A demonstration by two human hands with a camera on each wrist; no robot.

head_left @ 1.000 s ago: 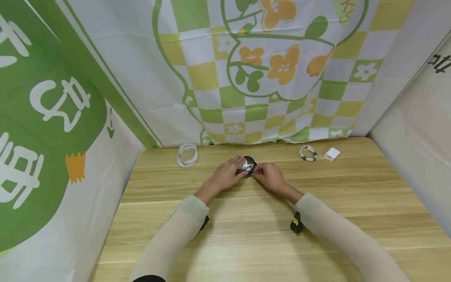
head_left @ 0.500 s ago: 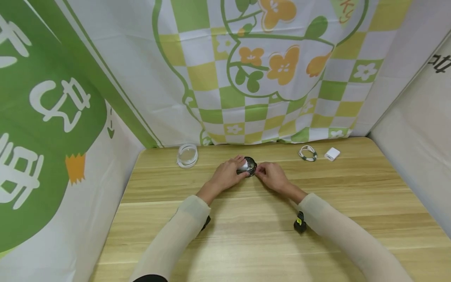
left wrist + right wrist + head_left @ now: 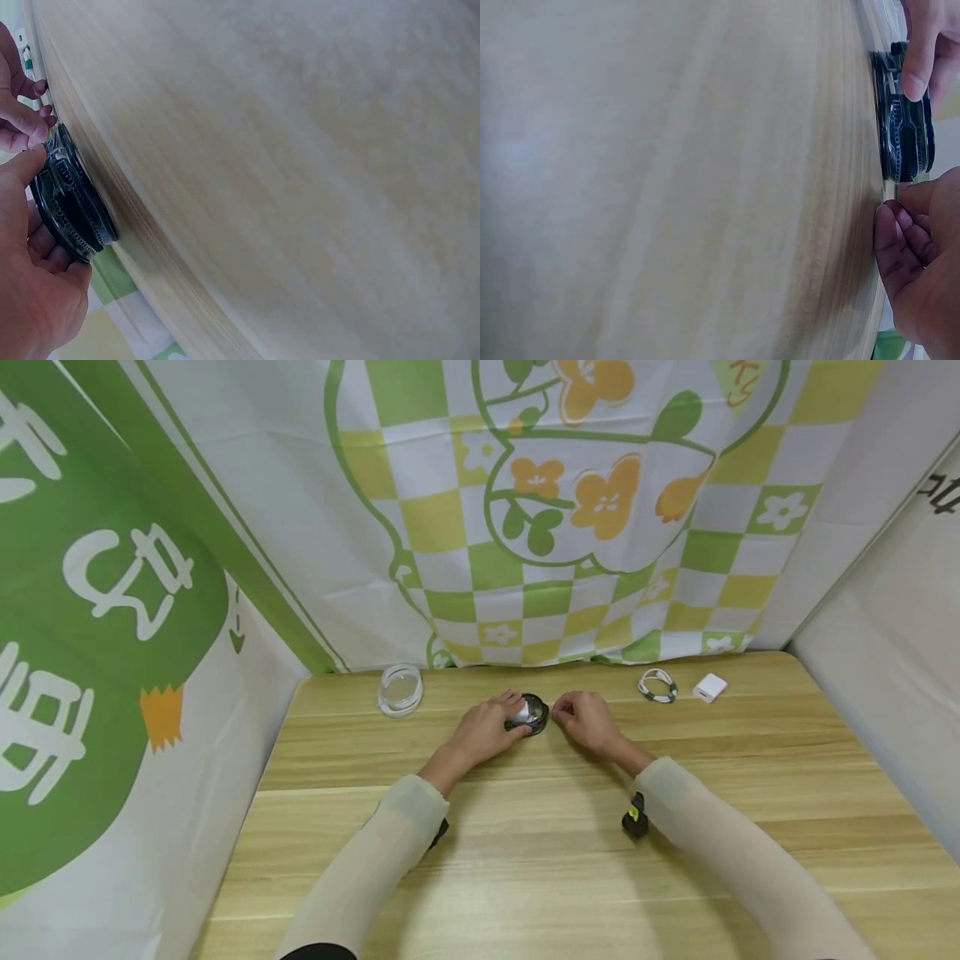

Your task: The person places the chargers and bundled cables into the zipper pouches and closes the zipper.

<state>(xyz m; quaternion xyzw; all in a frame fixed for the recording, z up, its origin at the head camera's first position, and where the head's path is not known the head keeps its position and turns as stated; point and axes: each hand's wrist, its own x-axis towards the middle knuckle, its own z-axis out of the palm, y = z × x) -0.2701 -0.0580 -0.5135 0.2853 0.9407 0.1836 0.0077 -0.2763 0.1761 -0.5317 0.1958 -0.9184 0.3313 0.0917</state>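
Observation:
A round, flat black bundle, which looks like a coiled cable [image 3: 537, 717], has a clear glossy surface and a whitish patch on its left part. My left hand [image 3: 483, 728] grips it from the left, thumb on the near side and fingers over the far side. The left wrist view shows the black coil [image 3: 71, 199] standing edge-on between thumb and fingers. Just off its right edge is my right hand [image 3: 587, 720], fingers curled and thumb close to the index fingertip. In the right wrist view the right thumb [image 3: 916, 196] nears the coil's end; whether anything thin is pinched is unclear.
A clear, round coil of white cable [image 3: 400, 691] lies at the back left of the wooden table [image 3: 517, 868]. At the back right are a small white cable loop [image 3: 657, 686] with dark ties and a white charger block [image 3: 709, 687]. Printed curtains [image 3: 450, 568] border the table.
My right hand has drawn slightly right and away from me, from the coil's edge to a small gap beside it. The left hand keeps its grip on the coil.

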